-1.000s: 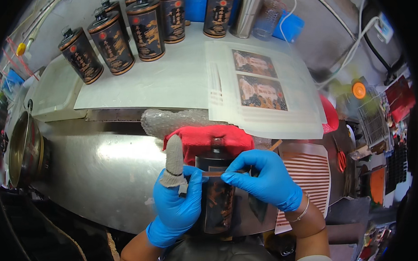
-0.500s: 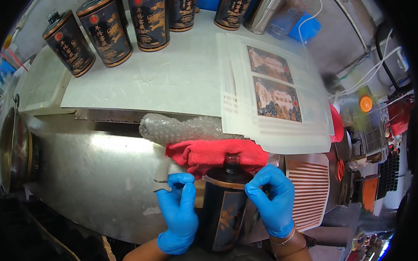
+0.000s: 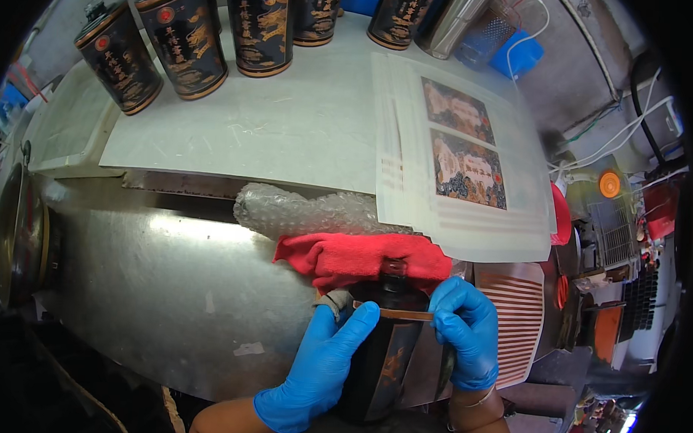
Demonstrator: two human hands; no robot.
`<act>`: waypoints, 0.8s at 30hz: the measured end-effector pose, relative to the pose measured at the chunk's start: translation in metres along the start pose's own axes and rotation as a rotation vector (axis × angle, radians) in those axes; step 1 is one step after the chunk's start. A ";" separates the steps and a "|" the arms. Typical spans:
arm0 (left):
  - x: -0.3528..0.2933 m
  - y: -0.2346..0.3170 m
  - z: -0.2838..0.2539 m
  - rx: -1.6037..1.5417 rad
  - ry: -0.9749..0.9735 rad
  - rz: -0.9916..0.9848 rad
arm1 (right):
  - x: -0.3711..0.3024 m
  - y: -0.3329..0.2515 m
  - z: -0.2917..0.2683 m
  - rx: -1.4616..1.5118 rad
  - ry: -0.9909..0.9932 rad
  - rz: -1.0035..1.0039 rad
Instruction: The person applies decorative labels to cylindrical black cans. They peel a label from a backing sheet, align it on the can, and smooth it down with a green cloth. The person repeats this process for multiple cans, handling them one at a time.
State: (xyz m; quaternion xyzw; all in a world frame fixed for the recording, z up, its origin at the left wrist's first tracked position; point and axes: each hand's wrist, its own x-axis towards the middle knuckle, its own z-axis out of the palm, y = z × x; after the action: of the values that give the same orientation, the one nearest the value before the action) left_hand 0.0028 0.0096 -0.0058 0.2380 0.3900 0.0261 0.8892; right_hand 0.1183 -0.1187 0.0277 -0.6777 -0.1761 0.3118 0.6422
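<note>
A dark, flat-sided bottle stands upright close in front of me, with a short capped neck and a brown-bordered panel on its side. A narrow brown strip lies across its shoulder. My left hand, in a blue glove, is closed on the bottle's left side, its thumb pressing the strip's left end; a greyish wrap shows by its fingertips. My right hand, also gloved in blue, pinches the strip's right end, just off the bottle's edge.
Behind the bottle lie a folded red cloth and bubble wrap. Printed transfer sheets rest on the white board. Several finished dark bottles stand at the back. Right of my hand is a sheet of brown strips; a metal pan is far left.
My left hand has moved right onto the bottle, its thumb now on the strip. The strip's right part now shows stretched out between the bottle and my right hand.
</note>
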 end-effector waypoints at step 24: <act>0.004 -0.004 -0.008 -0.013 -0.046 -0.022 | 0.001 0.007 -0.006 0.077 0.023 -0.011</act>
State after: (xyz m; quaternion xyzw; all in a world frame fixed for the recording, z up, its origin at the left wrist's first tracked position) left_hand -0.0007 0.0104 -0.0152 0.2283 0.3716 0.0136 0.8998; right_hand 0.1223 -0.1231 0.0210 -0.6549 -0.1603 0.3072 0.6716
